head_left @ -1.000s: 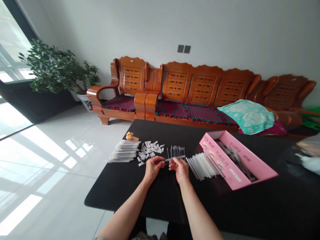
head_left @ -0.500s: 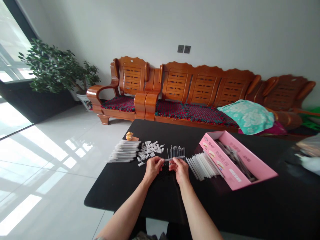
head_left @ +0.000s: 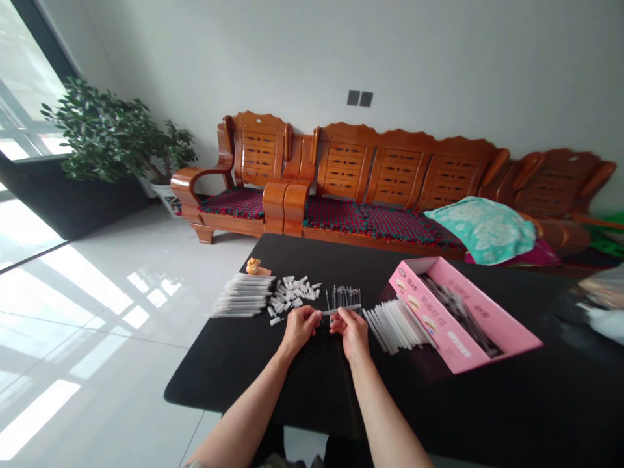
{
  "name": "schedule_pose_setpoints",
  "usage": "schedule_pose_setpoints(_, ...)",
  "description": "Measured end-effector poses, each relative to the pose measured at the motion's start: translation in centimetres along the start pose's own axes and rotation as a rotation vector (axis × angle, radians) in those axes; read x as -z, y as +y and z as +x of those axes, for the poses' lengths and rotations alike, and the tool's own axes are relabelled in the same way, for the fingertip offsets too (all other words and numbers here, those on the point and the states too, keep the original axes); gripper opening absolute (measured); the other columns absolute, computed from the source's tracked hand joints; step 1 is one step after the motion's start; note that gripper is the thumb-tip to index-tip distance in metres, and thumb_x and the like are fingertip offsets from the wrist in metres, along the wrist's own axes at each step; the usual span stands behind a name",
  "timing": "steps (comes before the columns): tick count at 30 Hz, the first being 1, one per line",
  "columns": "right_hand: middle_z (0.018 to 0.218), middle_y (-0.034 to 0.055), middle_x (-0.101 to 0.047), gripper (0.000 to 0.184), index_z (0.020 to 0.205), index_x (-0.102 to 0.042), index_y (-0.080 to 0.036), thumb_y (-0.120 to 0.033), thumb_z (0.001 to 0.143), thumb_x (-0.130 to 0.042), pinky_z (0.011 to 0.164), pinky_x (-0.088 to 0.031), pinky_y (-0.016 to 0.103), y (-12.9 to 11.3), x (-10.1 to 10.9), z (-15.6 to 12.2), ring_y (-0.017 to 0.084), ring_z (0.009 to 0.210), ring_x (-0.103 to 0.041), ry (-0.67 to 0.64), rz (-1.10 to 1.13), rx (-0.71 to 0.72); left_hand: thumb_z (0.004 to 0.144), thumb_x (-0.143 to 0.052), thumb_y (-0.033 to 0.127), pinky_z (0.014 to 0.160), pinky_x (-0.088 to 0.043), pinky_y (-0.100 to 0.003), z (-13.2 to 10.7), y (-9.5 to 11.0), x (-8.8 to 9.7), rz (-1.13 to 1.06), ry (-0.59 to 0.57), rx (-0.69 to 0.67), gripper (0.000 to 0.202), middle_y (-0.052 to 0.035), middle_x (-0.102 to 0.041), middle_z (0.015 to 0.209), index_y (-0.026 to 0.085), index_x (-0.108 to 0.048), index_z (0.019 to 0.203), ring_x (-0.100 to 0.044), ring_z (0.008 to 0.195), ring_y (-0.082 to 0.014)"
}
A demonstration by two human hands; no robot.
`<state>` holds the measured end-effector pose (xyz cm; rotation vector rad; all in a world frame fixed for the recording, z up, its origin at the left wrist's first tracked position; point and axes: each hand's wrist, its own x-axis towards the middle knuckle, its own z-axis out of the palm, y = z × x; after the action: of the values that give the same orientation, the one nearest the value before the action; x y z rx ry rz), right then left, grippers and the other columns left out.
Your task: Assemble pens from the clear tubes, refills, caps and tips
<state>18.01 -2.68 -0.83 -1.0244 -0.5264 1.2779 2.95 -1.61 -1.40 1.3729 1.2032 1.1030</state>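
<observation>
My left hand (head_left: 301, 327) and my right hand (head_left: 351, 333) meet above the middle of a black table (head_left: 219, 383). Both hold a slim translucent pen barrel (head_left: 342, 309) level between their fingertips. Just beyond them stands a small group of thin metal-tipped refills (head_left: 346, 298). Left of those lies a heap of white caps (head_left: 295, 290), then a row of clear barrels (head_left: 242, 295). Right of my right hand fans a pile of clear tubes (head_left: 396, 326). Small dark bits (head_left: 319, 344) lie under my hands, partly hidden.
A pink cardboard box (head_left: 463, 314) holding dark pen parts stands open at the table's right. A small yellow figurine (head_left: 253, 265) sits at the far edge. Beyond stand a wooden sofa (head_left: 390, 169), a potted plant (head_left: 117, 136) and a tiled floor (head_left: 112, 331).
My hands and the pen barrel stay nearly in the same place. The whole view has shifted slightly, and the table items have not visibly moved.
</observation>
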Motion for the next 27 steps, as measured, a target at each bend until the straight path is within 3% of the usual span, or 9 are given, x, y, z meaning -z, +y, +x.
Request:
schedule_pose_setpoints(6,0.06,0.0051,-0.071,0.032,0.072,-0.065,-0.012,-0.035,0.06,-0.084,0.036,-0.052,0.022,-0.1,0.0,-0.1,0.014,0.042,-0.063,-0.003,0.008,0.001,0.073,-0.069,0.044,0.036,-0.038,-0.017,0.0,0.1,-0.3,-0.11,0.018,-0.01,0.036,0.0027,-0.057,0.052,0.013,-0.064,0.088,-0.05,0.04,-0.0088)
schedule_pose_setpoints(11,0.061,0.0055,-0.071,0.032,0.072,-0.065,-0.012,-0.036,0.061,-0.083,0.034,-0.048,0.02,-0.6,-0.3,-0.2,0.013,0.04,-0.061,-0.004,-0.03,0.01,0.083,-0.056,0.052,0.033,-0.03,-0.015,-0.1,0.1,-0.1,-0.048,0.02,-0.007,0.041,0.0011,-0.057,0.051,0.013,-0.062,0.071,-0.045,0.035,-0.006)
schedule_pose_setpoints(15,0.06,0.005,-0.071,0.033,0.071,-0.065,-0.012,-0.038,0.062,-0.082,0.033,-0.047,0.02,-1.3,-1.1,-0.6,0.013,0.04,-0.061,-0.019,-0.049,0.02,0.078,-0.065,0.048,0.034,-0.032,-0.016,-0.2,1.0,0.3,-0.127,0.013,-0.017,0.036,0.0033,-0.054,0.047,0.012,-0.062,0.076,-0.043,0.035,-0.0062)
schedule_pose_setpoints(19,0.06,0.004,-0.07,0.033,0.072,-0.065,-0.012,-0.04,0.063,-0.081,0.032,-0.045,0.019,-2.0,-2.0,-1.4,0.012,0.039,-0.059,0.021,-0.06,0.052,0.075,-0.068,0.048,0.038,-0.04,-0.018,-0.6,2.2,0.7,-0.224,0.022,-0.022,0.038,0.002,-0.058,0.053,0.012,-0.064,0.085,-0.051,0.041,-0.0089)
schedule_pose_setpoints(24,0.06,0.0037,-0.07,0.034,0.072,-0.066,-0.012,-0.042,0.064,-0.08,0.032,-0.045,0.019,-2.6,-3.3,-2.5,0.011,0.039,-0.059,0.027,-0.115,0.075,0.081,-0.058,0.057,0.031,-0.027,-0.016,-1.0,2.9,1.4,-0.174,0.071,0.044,0.046,0.0012,-0.056,0.051,0.013,-0.059,0.068,-0.043,0.035,-0.006)
schedule_pose_setpoints(27,0.059,0.0037,-0.069,0.034,0.071,-0.066,-0.012,-0.043,0.064,-0.079,0.032,-0.045,0.019,-2.8,-3.9,-2.9,0.011,0.039,-0.059,0.023,-0.136,0.082,0.08,-0.062,0.054,0.032,-0.029,-0.016,-1.2,3.2,1.8,-0.177,0.071,0.013,0.042,0.003,-0.053,0.048,0.013,-0.059,0.069,-0.042,0.034,-0.0057)
